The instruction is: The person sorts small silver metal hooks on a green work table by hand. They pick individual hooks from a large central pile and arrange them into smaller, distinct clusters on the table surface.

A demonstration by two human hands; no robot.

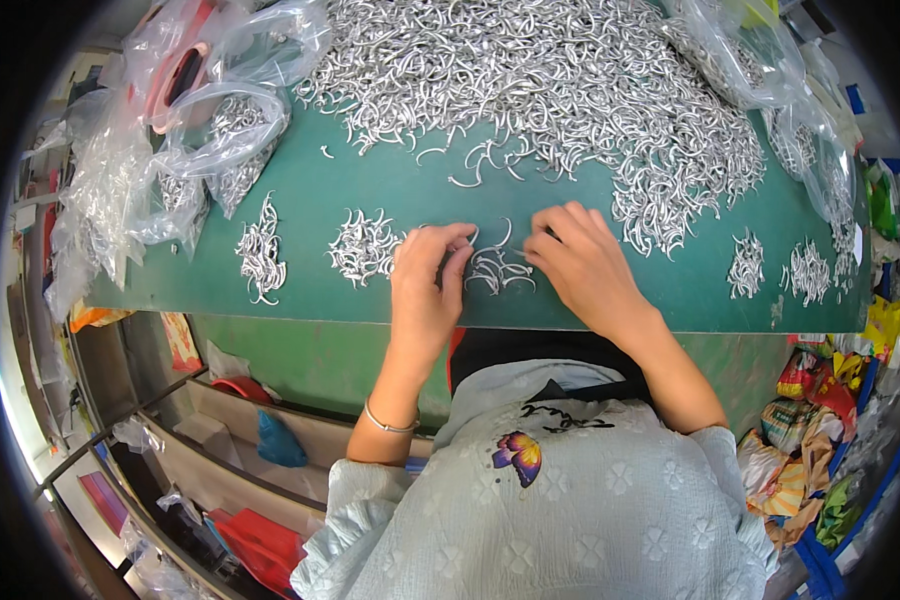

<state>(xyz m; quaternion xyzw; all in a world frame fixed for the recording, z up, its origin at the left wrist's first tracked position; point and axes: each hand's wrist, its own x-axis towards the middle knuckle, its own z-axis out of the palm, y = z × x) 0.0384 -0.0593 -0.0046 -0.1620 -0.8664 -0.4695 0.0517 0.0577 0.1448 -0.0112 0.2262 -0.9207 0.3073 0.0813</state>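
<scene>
Small curved silver metal pieces lie in a little loose pile point(498, 272) between my hands, near the table's front edge. My left hand point(430, 268) is at the left of this pile, thumb and fingers pinched, with a thin curved piece point(473, 236) showing at the fingertips. On the other side, my right hand point(582, 258) is closed with curled fingers. One end of a curved piece seems to meet its fingertips; the grip itself is partly hidden. Beside my left hand lies a denser pile point(362, 246) of the same pieces.
A large heap point(530, 80) of these pieces covers the far part of the green table point(315, 190). Smaller piles lie at the left point(261, 250) and right point(746, 265). Clear plastic bags point(240, 130) with more pieces stand at the far left, others at the far right.
</scene>
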